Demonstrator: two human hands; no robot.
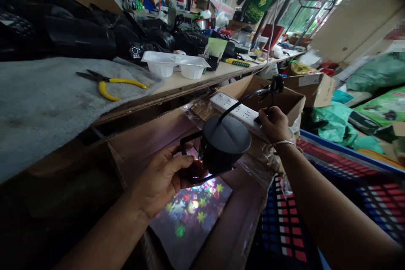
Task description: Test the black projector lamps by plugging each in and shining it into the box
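A round black projector lamp (225, 141) is held by its lower part and bracket in my left hand (169, 175), its flat back facing up. Coloured light shaped like stars and figures falls on a pale sheet (193, 232) inside a cardboard box (249, 202) below it. My right hand (274, 123) pinches a black plug at the right end of a white power strip (236, 109). From the lamp's back a black cable (242, 100) curves up to a dark coil above my right hand.
Yellow-handled pliers (109, 83) lie on a grey cloth (47, 97) at left. White plastic trays (177, 64) stand at the bench edge, with black devices behind. A blue and red basket (291, 228) stands right, near green bags (335, 122) and an open carton (292, 97).
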